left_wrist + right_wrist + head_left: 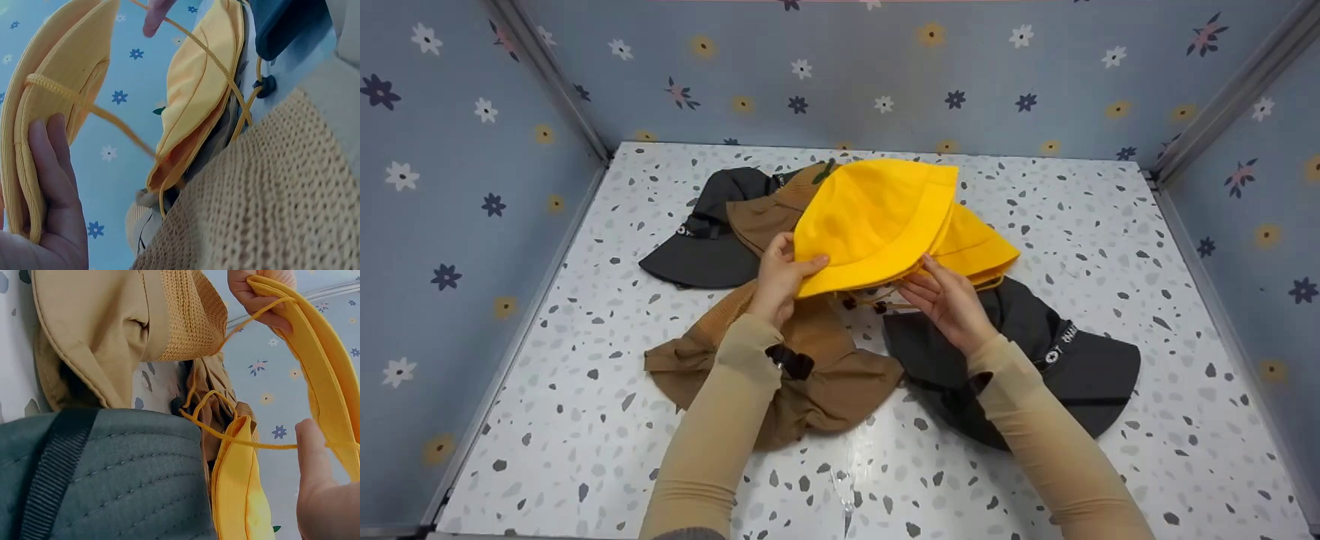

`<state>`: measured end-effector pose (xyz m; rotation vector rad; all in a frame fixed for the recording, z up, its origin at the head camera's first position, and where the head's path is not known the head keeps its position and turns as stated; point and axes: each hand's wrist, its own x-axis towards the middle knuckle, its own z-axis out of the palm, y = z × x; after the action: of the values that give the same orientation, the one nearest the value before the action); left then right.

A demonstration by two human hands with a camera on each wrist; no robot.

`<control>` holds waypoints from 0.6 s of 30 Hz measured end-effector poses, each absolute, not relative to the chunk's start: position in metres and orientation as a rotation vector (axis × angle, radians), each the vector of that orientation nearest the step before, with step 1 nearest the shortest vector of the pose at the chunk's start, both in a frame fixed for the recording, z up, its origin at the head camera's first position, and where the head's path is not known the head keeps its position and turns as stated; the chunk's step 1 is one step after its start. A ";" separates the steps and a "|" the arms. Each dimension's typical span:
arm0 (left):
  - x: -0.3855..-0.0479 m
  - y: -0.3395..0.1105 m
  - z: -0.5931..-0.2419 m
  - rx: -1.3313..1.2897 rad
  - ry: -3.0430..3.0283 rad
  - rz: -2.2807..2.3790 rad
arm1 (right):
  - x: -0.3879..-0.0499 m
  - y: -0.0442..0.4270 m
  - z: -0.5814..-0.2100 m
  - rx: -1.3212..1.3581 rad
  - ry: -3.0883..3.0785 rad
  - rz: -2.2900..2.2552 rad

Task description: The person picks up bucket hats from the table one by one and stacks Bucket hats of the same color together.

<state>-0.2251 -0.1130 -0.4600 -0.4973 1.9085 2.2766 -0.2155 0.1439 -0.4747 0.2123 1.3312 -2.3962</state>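
Note:
A yellow bucket hat is held up over the middle of the table. My left hand pinches its brim at the left, thumb on top; the left wrist view shows fingers against the brim's inner side. My right hand is at the lower right brim edge, its fingers fairly straight and touching there. In the right wrist view a yellow cord crosses by a raised digit of that hand. Behind lies a second yellow hat, partly covered.
Front left lies a brown hat, under my left forearm. A black hat lies front right, partly under my right forearm. Another black hat and a brown hat lie back left. Flowered panels enclose the speckled table.

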 end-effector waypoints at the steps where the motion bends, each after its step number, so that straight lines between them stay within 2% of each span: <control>1: -0.225 -0.111 -0.460 -0.491 1.910 2.262 | -0.215 0.144 -0.474 0.212 1.331 -2.396; 18: -0.220 -0.100 -0.459 -0.395 1.939 2.152 | -0.214 0.150 -0.474 0.272 1.372 -2.450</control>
<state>-0.2199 -0.1001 -0.4586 -0.3953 1.9392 2.1520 -0.2137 0.1497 -0.4741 0.2717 1.3723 -2.4505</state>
